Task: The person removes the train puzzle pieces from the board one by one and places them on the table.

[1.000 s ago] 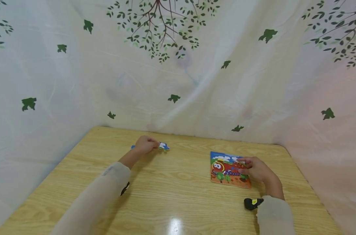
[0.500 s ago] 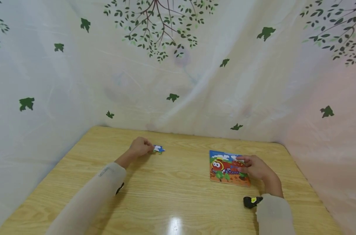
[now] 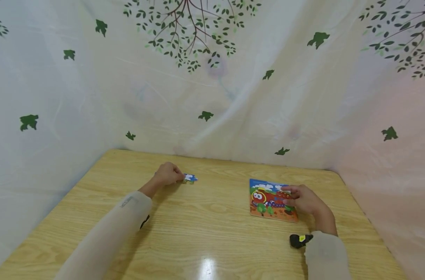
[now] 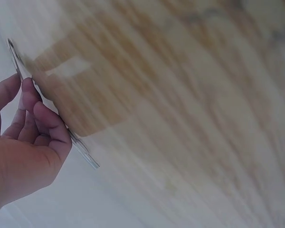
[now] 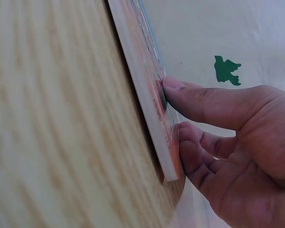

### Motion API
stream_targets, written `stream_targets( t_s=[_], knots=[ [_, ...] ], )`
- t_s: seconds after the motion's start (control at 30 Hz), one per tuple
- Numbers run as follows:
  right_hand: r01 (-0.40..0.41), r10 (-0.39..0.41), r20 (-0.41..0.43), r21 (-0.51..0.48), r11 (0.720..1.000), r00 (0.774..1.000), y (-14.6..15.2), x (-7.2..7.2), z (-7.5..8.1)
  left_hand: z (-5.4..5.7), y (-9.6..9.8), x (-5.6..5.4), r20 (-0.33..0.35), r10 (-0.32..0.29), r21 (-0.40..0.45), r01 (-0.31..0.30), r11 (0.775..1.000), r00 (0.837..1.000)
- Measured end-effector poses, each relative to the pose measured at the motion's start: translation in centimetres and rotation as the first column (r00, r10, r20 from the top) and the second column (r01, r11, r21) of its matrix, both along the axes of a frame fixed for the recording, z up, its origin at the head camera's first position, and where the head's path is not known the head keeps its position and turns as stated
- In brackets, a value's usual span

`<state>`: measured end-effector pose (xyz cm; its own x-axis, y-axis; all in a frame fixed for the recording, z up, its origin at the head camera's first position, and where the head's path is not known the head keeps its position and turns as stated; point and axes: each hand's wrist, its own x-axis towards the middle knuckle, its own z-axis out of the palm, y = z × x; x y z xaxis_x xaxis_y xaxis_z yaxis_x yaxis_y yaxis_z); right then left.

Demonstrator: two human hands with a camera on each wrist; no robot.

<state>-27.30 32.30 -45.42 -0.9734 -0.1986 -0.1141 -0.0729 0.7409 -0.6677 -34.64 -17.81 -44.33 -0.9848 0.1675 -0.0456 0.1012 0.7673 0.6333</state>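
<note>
My left hand point(image 3: 167, 175) pinches a thin jigsaw puzzle piece point(image 3: 190, 178) with blue sky and white cloud at the table's back left. In the left wrist view, thin puzzle edges point(image 4: 87, 153) show on both sides of the curled fingers; whether this is one piece or several I cannot tell. My right hand point(image 3: 305, 200) rests on the right side of a puzzle board point(image 3: 263, 213) that lies flat on the table, with a red cartoon train printed on it. Seen from the right wrist, thumb and fingertips touch the board's face point(image 5: 154, 71), apart from each other.
The wooden table point(image 3: 205, 225) reaches back to a pale curtain point(image 3: 156, 97) with printed trees and green birds. Bare wood lies between the hands. A black wrist camera point(image 3: 299, 241) sits at the right sleeve.
My left hand has moved slightly left, and the puzzle piece has shifted a little with it. The right hand and the board stay in place.
</note>
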Motion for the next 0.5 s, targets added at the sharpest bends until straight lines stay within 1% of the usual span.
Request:
stream_targets(
  t_s=[0.17, 0.4, 0.5],
  knots=[
    [0.006, -0.006, 0.007, -0.004, 1.0, 1.0, 0.03, -0.03, -0.09, 0.18, 0.3, 0.07, 0.005, 0.011, 0.003, -0.011, 1.0, 1.0],
    [0.017, -0.017, 0.009, -0.003, 1.0, 1.0, -0.13, 0.11, 0.19, -0.02, 0.43, -0.57, 0.017, 0.048, 0.006, -0.048, 0.999, 0.999],
    [0.012, -0.012, 0.004, -0.001, 1.0, 1.0, -0.19, 0.18, 0.29, 0.13, 0.53, -0.75, 0.013, 0.037, 0.004, -0.037, 0.999, 0.999]
  ],
)
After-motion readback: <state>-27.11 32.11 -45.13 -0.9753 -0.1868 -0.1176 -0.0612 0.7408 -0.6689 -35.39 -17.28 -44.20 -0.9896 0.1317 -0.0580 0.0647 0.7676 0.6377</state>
